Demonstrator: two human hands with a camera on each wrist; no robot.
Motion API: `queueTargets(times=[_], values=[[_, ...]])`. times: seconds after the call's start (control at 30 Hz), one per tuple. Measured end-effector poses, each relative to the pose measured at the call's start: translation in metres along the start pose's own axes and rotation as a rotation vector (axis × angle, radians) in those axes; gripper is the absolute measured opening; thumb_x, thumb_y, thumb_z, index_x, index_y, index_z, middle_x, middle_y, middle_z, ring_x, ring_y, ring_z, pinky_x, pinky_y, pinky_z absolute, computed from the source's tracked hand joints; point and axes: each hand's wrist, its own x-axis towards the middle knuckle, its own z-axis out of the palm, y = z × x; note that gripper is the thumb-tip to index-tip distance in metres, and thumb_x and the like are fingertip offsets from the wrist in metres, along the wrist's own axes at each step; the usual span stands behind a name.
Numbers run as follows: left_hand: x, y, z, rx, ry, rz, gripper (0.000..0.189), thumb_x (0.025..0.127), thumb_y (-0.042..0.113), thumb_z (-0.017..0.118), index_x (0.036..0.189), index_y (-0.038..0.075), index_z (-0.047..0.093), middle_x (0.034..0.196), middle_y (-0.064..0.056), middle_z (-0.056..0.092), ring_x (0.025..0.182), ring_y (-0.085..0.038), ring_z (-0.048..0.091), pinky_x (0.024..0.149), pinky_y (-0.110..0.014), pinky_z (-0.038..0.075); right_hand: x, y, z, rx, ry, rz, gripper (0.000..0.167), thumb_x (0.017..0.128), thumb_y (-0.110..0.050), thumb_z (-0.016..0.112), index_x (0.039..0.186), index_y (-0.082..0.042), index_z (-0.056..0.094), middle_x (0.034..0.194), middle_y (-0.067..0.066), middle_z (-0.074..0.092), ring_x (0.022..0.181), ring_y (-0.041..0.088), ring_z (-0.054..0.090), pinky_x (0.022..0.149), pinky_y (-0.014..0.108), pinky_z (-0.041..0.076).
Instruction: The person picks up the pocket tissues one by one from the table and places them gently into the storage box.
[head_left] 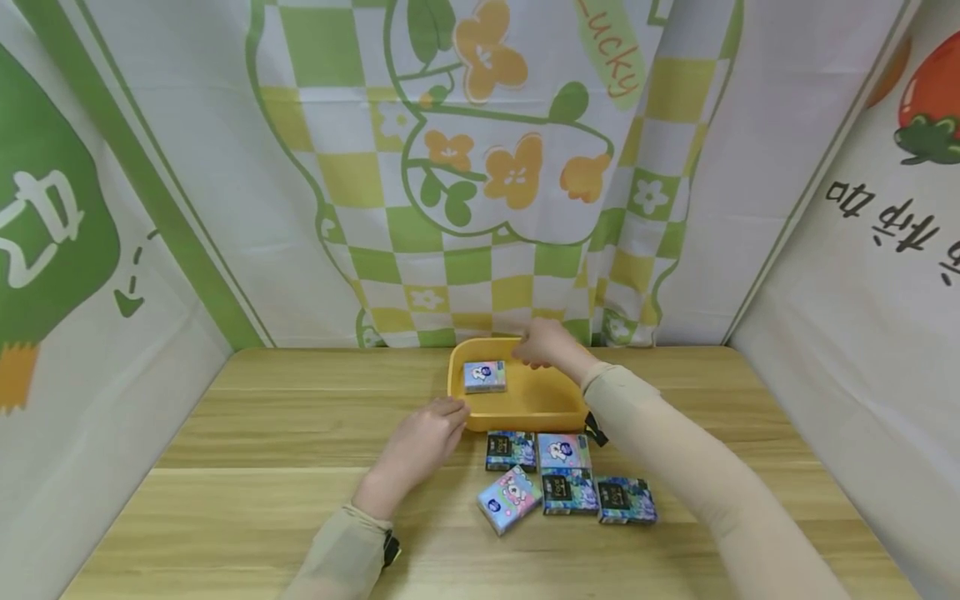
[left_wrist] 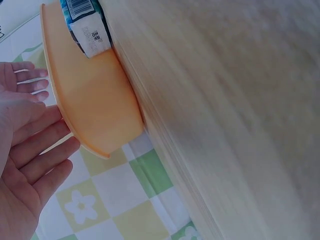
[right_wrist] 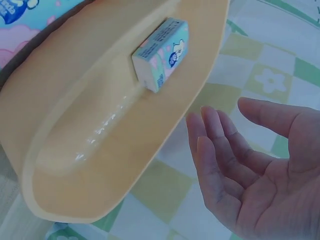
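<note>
A yellow plastic basket (head_left: 525, 422) stands at the far side of the table. One pastel blue-and-pink tissue pack (head_left: 484, 377) lies inside at its left end. My left hand (head_left: 431, 433) is at the basket's front left corner, its extended fingertips right at the rim in the left wrist view. Over the back of the basket is my right hand (head_left: 553, 343); in the right wrist view its fingers (right_wrist: 225, 140) are loosely bent and hold nothing. Two more pastel packs, one tilted (head_left: 510, 500) and one straight (head_left: 564, 452), lie in front of the basket.
Three dark floral tissue packs, one at left (head_left: 511, 451), one in the middle (head_left: 570, 492) and one at right (head_left: 627, 501), lie among the pastel ones on the wooden table (head_left: 285, 467). A checkered curtain (head_left: 480, 275) hangs right behind the basket.
</note>
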Motion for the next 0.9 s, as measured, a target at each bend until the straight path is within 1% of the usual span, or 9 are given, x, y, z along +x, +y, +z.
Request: queueTargets(times=[0.1, 0.3, 0.37, 0.47, 0.53, 0.6, 0.73, 0.9], values=[[0.000, 0.000, 0.000, -0.002, -0.001, 0.000, 0.025, 0.089, 0.013, 0.065, 0.111, 0.003, 0.069, 0.115, -0.012, 0.068, 0.109, -0.028, 0.064, 0.099, -0.040, 0.052, -0.007, 0.000, -0.002, 0.002, 0.001, -0.023, 0.021, 0.091, -0.025, 0.062, 0.088, -0.006, 0.072, 0.087, 0.009, 0.072, 0.082, 0.024, 0.068, 0.069, 0.033, 0.060], [0.000, -0.001, 0.000, 0.008, -0.002, 0.006, 0.025, 0.088, 0.013, 0.066, 0.111, 0.003, 0.069, 0.115, -0.012, 0.068, 0.109, -0.028, 0.064, 0.099, -0.040, 0.052, -0.016, 0.004, 0.000, -0.002, 0.011, -0.032, 0.022, 0.091, -0.027, 0.062, 0.094, -0.007, 0.072, 0.091, 0.010, 0.072, 0.081, 0.022, 0.067, 0.065, 0.028, 0.058], [0.000, -0.001, 0.000, 0.013, -0.004, 0.005, 0.026, 0.089, 0.013, 0.065, 0.112, 0.003, 0.069, 0.116, -0.012, 0.068, 0.109, -0.028, 0.064, 0.099, -0.040, 0.052, -0.019, 0.005, 0.002, 0.000, 0.018, -0.026, 0.022, 0.091, -0.029, 0.063, 0.095, -0.009, 0.071, 0.089, 0.007, 0.071, 0.081, 0.022, 0.067, 0.065, 0.028, 0.057], [0.000, -0.001, 0.001, 0.020, -0.001, 0.006, 0.026, 0.088, 0.013, 0.066, 0.112, 0.004, 0.069, 0.116, -0.012, 0.068, 0.109, -0.028, 0.064, 0.098, -0.039, 0.052, -0.025, 0.007, 0.004, -0.011, 0.024, -0.017, 0.022, 0.090, -0.031, 0.063, 0.097, -0.011, 0.070, 0.084, 0.003, 0.070, 0.076, 0.018, 0.066, 0.062, 0.028, 0.056], [0.000, -0.002, 0.002, 0.023, 0.003, 0.005, 0.026, 0.089, 0.014, 0.065, 0.112, 0.004, 0.069, 0.115, -0.011, 0.068, 0.108, -0.027, 0.064, 0.098, -0.039, 0.053, -0.029, 0.007, 0.005, -0.019, 0.028, -0.014, 0.023, 0.090, -0.033, 0.064, 0.097, -0.012, 0.070, 0.081, 0.001, 0.069, 0.071, 0.015, 0.065, 0.060, 0.027, 0.055], [0.000, -0.002, 0.003, 0.023, 0.006, 0.004, 0.025, 0.089, 0.014, 0.065, 0.112, 0.004, 0.069, 0.115, -0.011, 0.068, 0.108, -0.027, 0.065, 0.097, -0.039, 0.053, -0.034, 0.008, 0.006, -0.022, 0.032, -0.022, 0.023, 0.090, -0.033, 0.064, 0.097, -0.012, 0.070, 0.081, 0.002, 0.070, 0.068, 0.013, 0.064, 0.058, 0.026, 0.055], [-0.001, -0.003, 0.004, 0.023, 0.008, 0.002, 0.025, 0.089, 0.014, 0.065, 0.111, 0.005, 0.069, 0.115, -0.011, 0.068, 0.108, -0.027, 0.065, 0.097, -0.039, 0.053, -0.043, 0.010, 0.006, -0.002, 0.053, -0.047, 0.023, 0.090, -0.031, 0.065, 0.096, -0.010, 0.070, 0.083, 0.005, 0.071, 0.067, 0.014, 0.063, 0.056, 0.025, 0.054], [-0.001, -0.002, 0.004, 0.018, 0.013, 0.005, 0.025, 0.088, 0.013, 0.066, 0.111, 0.004, 0.069, 0.115, -0.012, 0.068, 0.108, -0.027, 0.065, 0.097, -0.039, 0.053, -0.054, 0.013, 0.007, 0.015, 0.082, -0.065, 0.020, 0.090, -0.029, 0.065, 0.095, -0.010, 0.070, 0.080, 0.002, 0.069, 0.066, 0.013, 0.061, 0.056, 0.025, 0.053]])
